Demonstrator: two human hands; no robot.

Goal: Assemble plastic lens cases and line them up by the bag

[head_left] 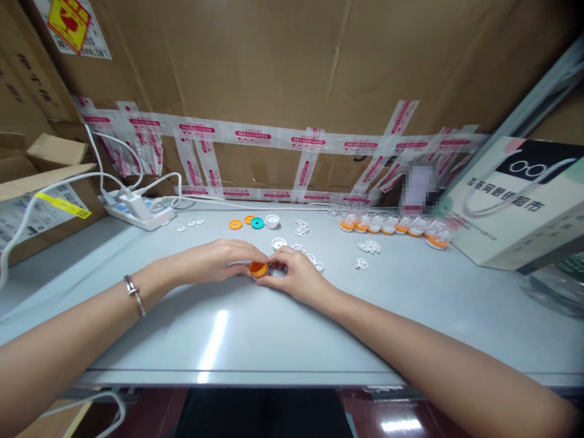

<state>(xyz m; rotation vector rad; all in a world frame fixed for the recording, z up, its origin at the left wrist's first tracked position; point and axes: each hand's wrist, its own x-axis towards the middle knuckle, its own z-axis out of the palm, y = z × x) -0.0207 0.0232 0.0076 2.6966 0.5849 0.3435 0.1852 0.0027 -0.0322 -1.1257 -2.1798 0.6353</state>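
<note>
Between my two hands, just above the tabletop, is a small orange round cup-shaped part (pixel 258 270). My left hand (pixel 223 258) grips it from the left, with the thumb in front and the fingers over the far rim. From the right, my right hand (pixel 294 274) pinches the same part between thumb and fingers. Just behind the right hand lies a white round cup (pixel 278 244), and several white wheel-like pieces (pixel 318 266) are partly hidden by that hand. Farther back are an orange ring (pixel 235 224), a teal disc (pixel 257 223) and another white cup (pixel 272 221).
Several clear-topped orange-based pieces (pixel 387 225) stand in a row at the back right. White perforated pieces (pixel 369 246) lie before them. A power strip (pixel 137 210) with cables sits left, by an opened carton (pixel 45 207). A paper bag (pixel 511 207) stands right. Large cardboard (pixel 274 73) closes the back.
</note>
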